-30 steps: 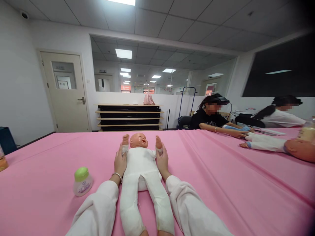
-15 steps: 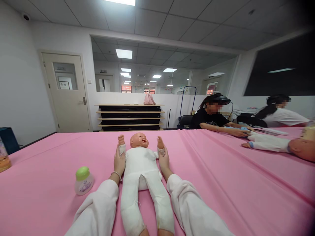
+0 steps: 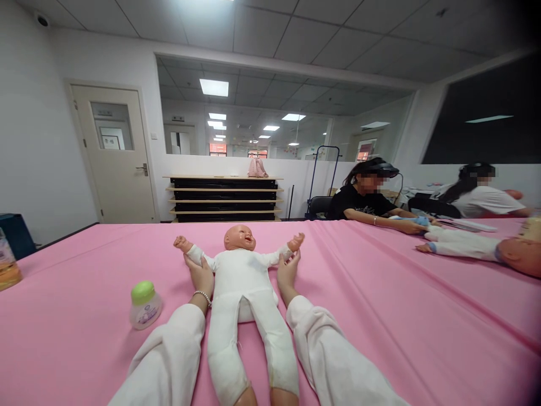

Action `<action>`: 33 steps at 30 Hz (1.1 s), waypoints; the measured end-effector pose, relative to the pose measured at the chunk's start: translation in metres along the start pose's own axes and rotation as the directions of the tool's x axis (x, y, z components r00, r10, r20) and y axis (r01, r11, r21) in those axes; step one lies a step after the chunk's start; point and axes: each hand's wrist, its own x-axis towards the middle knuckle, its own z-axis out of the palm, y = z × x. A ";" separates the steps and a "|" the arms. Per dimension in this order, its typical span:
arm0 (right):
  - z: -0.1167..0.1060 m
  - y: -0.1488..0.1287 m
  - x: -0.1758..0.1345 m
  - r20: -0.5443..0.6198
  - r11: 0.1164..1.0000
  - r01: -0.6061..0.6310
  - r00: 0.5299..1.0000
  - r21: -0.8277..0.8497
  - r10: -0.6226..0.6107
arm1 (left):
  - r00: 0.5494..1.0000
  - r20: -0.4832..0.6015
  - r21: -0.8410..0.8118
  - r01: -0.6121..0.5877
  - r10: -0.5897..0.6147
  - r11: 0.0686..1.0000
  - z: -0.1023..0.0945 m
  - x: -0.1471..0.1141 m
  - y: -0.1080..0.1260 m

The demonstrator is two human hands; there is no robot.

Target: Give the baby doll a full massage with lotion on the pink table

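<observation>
A baby doll [image 3: 243,276] in a white cloth body lies on its back on the pink-covered table, head at the far end and legs toward me. Its arms are spread out to both sides. My left hand [image 3: 202,277] is wrapped round the doll's arm on the left, below its small fist, with a beaded bracelet at my wrist. On the other side my right hand [image 3: 288,273] holds the doll's other arm near the wrist; part of my fingers is hidden behind it. A small jar with a green lid [image 3: 145,304] stands to the left of my left forearm.
A pink cloth [image 3: 380,316] with folds on the right covers the table. At the right, a person in black [image 3: 359,197] handles another doll [image 3: 477,245]. A bottle with orange contents [image 3: 8,262] stands at the left edge. Behind is a low stack of shelves [image 3: 224,197].
Both of the doll's arms have swung outward and down from upright beside its head, with my hands on them. The view has shifted slightly; the jar stays on the table.
</observation>
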 end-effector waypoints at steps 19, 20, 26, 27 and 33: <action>0.004 -0.008 -0.013 0.479 0.861 0.482 0.801 -0.162 -0.358 | 0.961 0.201 0.106 -0.216 0.191 0.971 -0.004 -0.008 0.021; 0.004 -0.010 -0.014 0.473 0.882 0.446 0.816 -0.152 -0.331 | 0.962 0.203 0.106 -0.207 0.182 0.973 -0.004 -0.008 0.022; 0.002 -0.007 -0.009 0.280 0.987 0.162 0.947 0.003 -0.156 | 0.978 0.169 0.037 -0.131 0.123 0.991 -0.009 -0.010 0.029; 0.001 -0.002 -0.004 0.186 0.998 0.059 0.981 -0.009 -0.056 | 0.989 0.128 -0.012 -0.069 0.070 0.998 -0.010 -0.010 0.029; -0.002 0.031 0.022 -0.244 0.930 -0.363 0.909 -0.062 0.339 | 0.938 -0.137 -0.191 0.292 -0.320 0.937 -0.008 -0.003 0.016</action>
